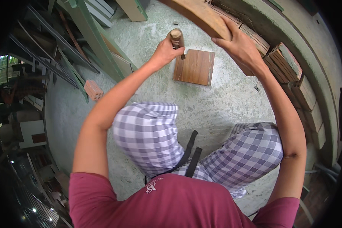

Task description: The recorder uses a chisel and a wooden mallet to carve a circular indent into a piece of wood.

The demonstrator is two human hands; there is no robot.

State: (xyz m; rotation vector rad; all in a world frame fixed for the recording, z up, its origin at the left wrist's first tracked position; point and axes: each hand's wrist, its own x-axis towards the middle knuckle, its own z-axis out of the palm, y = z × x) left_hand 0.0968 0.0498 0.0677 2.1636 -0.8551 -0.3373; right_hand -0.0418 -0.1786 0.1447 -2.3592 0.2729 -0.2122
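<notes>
My left hand (166, 52) is wrapped round the wooden handle of what looks like a chisel (176, 35). Its short dark blade points down at the upper left edge of a square brown wooden board (195, 68); whether it touches is unclear. The board lies flat on the floor, its grain running lengthwise. Raised to the right, my right hand (242, 45) grips the near end of a thick, long piece of wood (199, 16). That piece slants up to the left and runs out of the picture at the top, so its far end is hidden.
The rough concrete floor (155, 89) spreads around the board. Planks with green edges (98, 41) lean at the upper left, near a hollow clay brick (93, 90). Stacked hollow bricks (283, 66) line a curved concrete ledge (311, 49) on the right. My checked-cloth knees frame the near floor.
</notes>
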